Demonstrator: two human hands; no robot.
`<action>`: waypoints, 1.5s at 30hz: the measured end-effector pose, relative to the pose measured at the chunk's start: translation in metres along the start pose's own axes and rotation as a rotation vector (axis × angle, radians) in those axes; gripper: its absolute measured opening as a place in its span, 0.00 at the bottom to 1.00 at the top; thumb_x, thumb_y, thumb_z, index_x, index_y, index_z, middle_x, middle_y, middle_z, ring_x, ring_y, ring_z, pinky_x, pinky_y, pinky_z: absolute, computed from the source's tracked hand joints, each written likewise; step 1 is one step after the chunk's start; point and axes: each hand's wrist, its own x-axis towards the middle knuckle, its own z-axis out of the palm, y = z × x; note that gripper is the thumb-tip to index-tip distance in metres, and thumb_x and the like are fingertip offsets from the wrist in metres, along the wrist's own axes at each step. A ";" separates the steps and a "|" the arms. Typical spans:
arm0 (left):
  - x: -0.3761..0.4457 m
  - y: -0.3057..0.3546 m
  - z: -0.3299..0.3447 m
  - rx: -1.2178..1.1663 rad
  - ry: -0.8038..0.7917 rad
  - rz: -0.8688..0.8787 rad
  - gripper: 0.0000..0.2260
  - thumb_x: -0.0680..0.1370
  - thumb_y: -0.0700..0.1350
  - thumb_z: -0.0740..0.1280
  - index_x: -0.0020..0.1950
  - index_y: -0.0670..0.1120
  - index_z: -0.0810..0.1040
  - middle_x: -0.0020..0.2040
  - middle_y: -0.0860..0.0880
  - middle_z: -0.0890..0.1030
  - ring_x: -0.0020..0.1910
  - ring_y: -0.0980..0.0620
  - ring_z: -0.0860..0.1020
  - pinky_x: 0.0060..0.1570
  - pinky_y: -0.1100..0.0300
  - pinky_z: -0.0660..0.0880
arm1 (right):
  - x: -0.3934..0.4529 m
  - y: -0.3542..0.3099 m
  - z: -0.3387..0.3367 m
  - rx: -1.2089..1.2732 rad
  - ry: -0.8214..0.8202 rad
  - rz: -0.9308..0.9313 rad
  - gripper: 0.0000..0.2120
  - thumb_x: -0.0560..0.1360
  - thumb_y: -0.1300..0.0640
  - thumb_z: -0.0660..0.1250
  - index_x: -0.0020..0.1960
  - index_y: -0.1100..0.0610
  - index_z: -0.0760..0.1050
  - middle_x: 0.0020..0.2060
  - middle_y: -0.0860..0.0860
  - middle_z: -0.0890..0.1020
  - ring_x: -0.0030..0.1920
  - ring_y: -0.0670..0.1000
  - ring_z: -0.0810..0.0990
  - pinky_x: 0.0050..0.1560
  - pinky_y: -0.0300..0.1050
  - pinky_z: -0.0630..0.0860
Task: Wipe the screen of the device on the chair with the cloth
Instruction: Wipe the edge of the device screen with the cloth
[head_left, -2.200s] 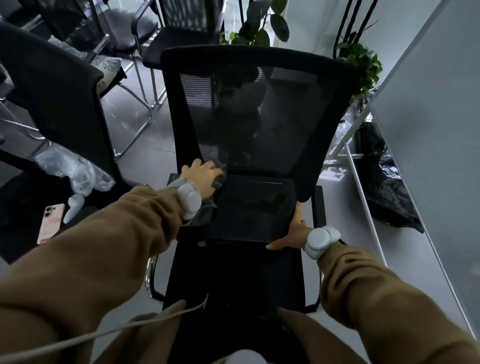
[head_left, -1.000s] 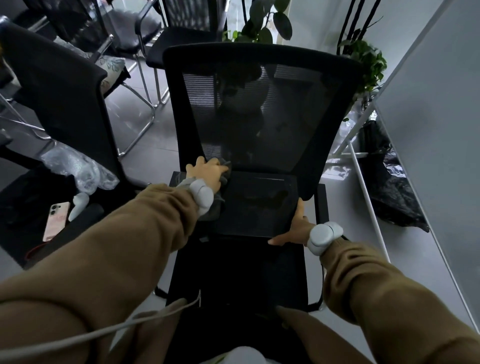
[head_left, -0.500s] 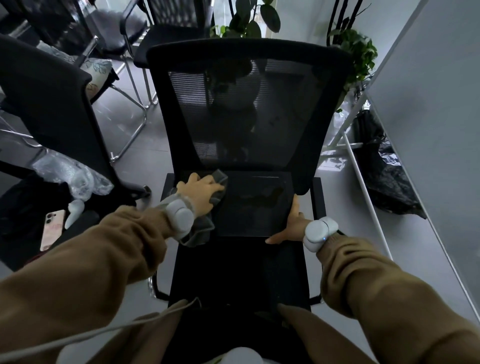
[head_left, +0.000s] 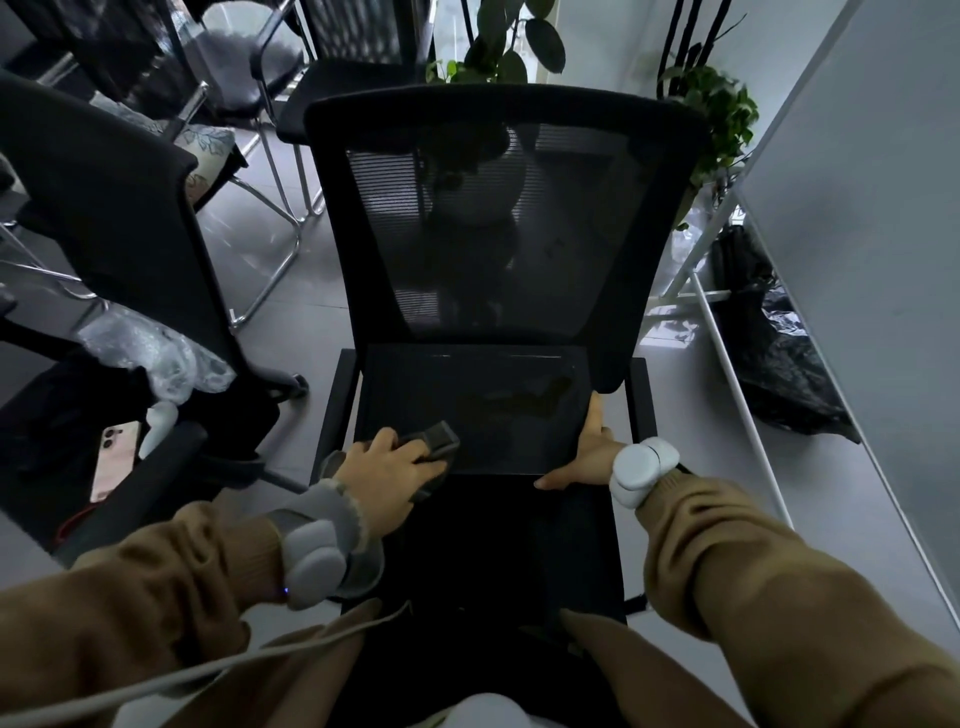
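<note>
Wiping pass in hand, cloth at the near-left corner of the screen.

From my remote seat: tablet (head_left: 467, 405) lies flat on the seat of the black mesh chair (head_left: 498, 208), its far edge against the backrest. Left hand (head_left: 392, 470) presses a grey cloth (head_left: 439, 441) onto the near-left part of the dark glass, fingers curled over the wad and holding it. Right hand (head_left: 587, 457) braces the tablet's near-right corner, fingers laid straight along the right edge, thumb along the front edge (steadying, not gripping, as far as I can tell). I judge the wipe under way, with the middle and right of the screen yet to be covered. Next move calls for an even sideways sweep while the right hand keeps the tablet from sliding.
</note>
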 end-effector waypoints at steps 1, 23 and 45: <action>0.003 0.000 -0.001 -0.008 0.020 -0.025 0.25 0.77 0.46 0.58 0.72 0.59 0.57 0.70 0.53 0.62 0.65 0.42 0.61 0.60 0.45 0.69 | 0.000 0.000 0.000 0.003 0.003 -0.003 0.66 0.65 0.55 0.78 0.73 0.50 0.23 0.74 0.62 0.56 0.73 0.62 0.61 0.73 0.57 0.61; 0.116 -0.024 -0.075 -0.202 0.137 -0.312 0.21 0.77 0.40 0.58 0.70 0.53 0.65 0.69 0.47 0.65 0.65 0.38 0.61 0.60 0.39 0.66 | 0.004 -0.003 -0.003 0.012 0.011 0.005 0.66 0.64 0.56 0.79 0.74 0.52 0.24 0.75 0.62 0.53 0.74 0.63 0.58 0.73 0.60 0.60; 0.000 0.026 -0.009 0.039 -0.041 0.019 0.25 0.77 0.48 0.59 0.74 0.51 0.57 0.69 0.47 0.63 0.64 0.40 0.62 0.57 0.44 0.69 | -0.002 0.003 0.003 0.047 0.016 -0.023 0.66 0.64 0.57 0.79 0.74 0.51 0.24 0.74 0.62 0.54 0.74 0.62 0.59 0.74 0.58 0.60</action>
